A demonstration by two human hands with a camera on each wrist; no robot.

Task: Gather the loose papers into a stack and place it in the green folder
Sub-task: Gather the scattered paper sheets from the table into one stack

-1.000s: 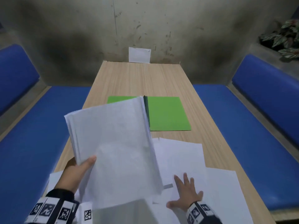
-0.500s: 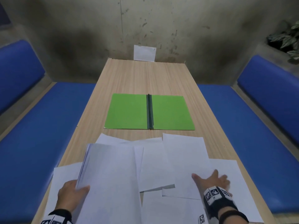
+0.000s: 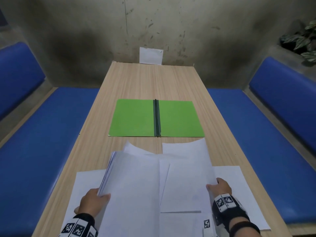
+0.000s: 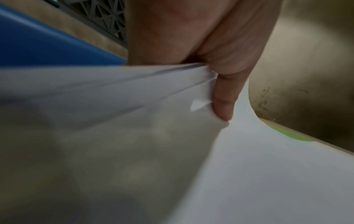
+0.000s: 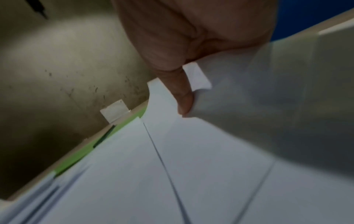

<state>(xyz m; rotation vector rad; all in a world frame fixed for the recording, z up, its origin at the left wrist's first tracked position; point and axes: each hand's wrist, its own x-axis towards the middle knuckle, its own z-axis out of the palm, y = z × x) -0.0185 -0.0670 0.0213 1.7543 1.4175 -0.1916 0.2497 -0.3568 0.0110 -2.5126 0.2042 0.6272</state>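
A green folder (image 3: pixel 136 118) lies open and flat in the middle of the wooden table (image 3: pixel 150 82). Nearer to me, my left hand (image 3: pixel 95 200) grips a thick stack of white papers (image 3: pixel 131 185) by its left edge, thumb on top. That same grip shows in the left wrist view, where the thumb (image 4: pixel 224 103) presses the stack of papers (image 4: pixel 114 94). My right hand (image 3: pixel 218 187) pinches the right edge of a loose white sheet (image 3: pixel 186 178), lifted and curling. In the right wrist view the thumb (image 5: pixel 182 94) holds that sheet (image 5: pixel 258 98).
More loose sheets lie flat on the table: one at the left (image 3: pixel 85 182), one at the right (image 3: pixel 239 185), others under the stack. A white card (image 3: pixel 150 55) leans on the wall at the table's far end. Blue benches (image 3: pixel 42 142) flank both sides. A plant (image 3: pixel 302 41) sits far right.
The left hand has lowered the stack from upright to near the table. The right hand went from lying flat on the sheets to pinching and lifting a sheet's right edge.
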